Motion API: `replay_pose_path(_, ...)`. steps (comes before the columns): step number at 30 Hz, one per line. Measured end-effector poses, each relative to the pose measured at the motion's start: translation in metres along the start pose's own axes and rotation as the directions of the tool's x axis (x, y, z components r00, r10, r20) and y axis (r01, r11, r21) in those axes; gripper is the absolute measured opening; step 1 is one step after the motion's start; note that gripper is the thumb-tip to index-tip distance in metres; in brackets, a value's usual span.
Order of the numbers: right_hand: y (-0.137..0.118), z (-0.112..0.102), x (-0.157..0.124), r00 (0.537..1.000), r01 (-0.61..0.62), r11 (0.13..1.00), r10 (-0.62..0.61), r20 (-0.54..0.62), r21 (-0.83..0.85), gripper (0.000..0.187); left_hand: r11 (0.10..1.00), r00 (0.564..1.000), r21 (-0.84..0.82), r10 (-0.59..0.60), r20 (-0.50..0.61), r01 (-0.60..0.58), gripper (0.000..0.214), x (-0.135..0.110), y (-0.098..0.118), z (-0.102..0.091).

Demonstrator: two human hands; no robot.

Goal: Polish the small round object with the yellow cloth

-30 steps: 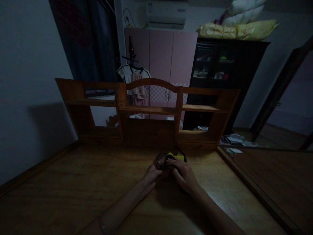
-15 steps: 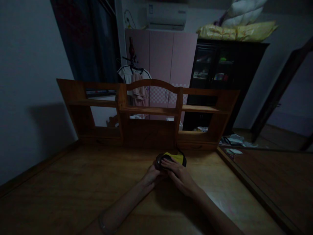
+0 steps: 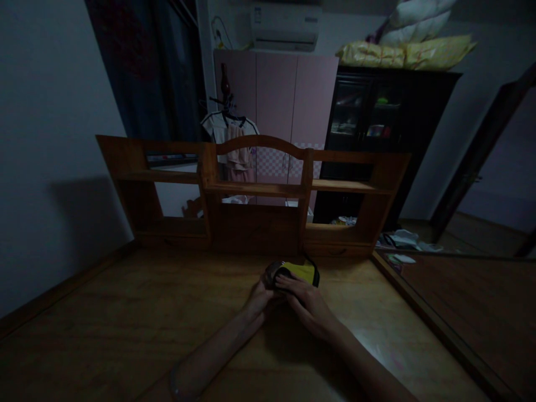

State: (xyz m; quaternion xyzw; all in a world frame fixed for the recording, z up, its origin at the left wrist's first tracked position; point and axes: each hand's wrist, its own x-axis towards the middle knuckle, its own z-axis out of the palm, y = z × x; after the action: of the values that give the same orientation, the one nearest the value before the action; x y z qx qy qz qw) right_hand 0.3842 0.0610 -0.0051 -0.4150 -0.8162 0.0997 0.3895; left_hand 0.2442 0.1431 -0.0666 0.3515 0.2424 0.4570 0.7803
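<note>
A small black and yellow object lies on the wooden desk, just in front of the shelf unit. My left hand grips its left end with curled fingers. My right hand rests over its near side, fingers bent onto the black part. The room is dim, so I cannot make out what the object is.
A low wooden shelf unit stands along the desk's far edge. Behind it are a pink wardrobe, hanging clothes and a dark glass cabinet with bedding on top. Papers lie on the floor at right.
Both hands stay on the black and yellow object. The fingers of my right hand have shifted slightly lower and to the left, so more of the yellow face shows.
</note>
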Motion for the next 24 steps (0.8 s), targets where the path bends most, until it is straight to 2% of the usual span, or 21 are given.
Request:
replay_pose_path(7,-0.0009,0.0007,0.0,1.0,-0.004,1.0,0.003,-0.028,-0.026,0.041,0.998,0.996,-0.04,0.051,0.071,-0.049,0.069,-0.0002,-0.0008,-0.0023)
replay_pose_path(13,0.0,0.0039,0.0005,0.999,-0.003,0.999,0.002,-0.035,-0.05,0.041,0.996,0.985,-0.053,-0.06,0.161,0.069,0.053,0.0027,-0.0021,-0.0061)
replay_pose_path(18,0.0055,0.0074,-0.0009,0.999,-0.02,0.999,0.019,-0.033,-0.033,0.041,0.998,0.993,-0.012,-0.056,0.108,0.058,0.055,0.0059,-0.0024,-0.0084)
replay_pose_path(24,0.0037,0.0064,-0.0015,0.999,-0.036,0.999,0.035,-0.022,-0.023,0.041,1.0,0.996,0.012,0.003,0.084,-0.004,0.068,0.0065,0.0006,-0.0074)
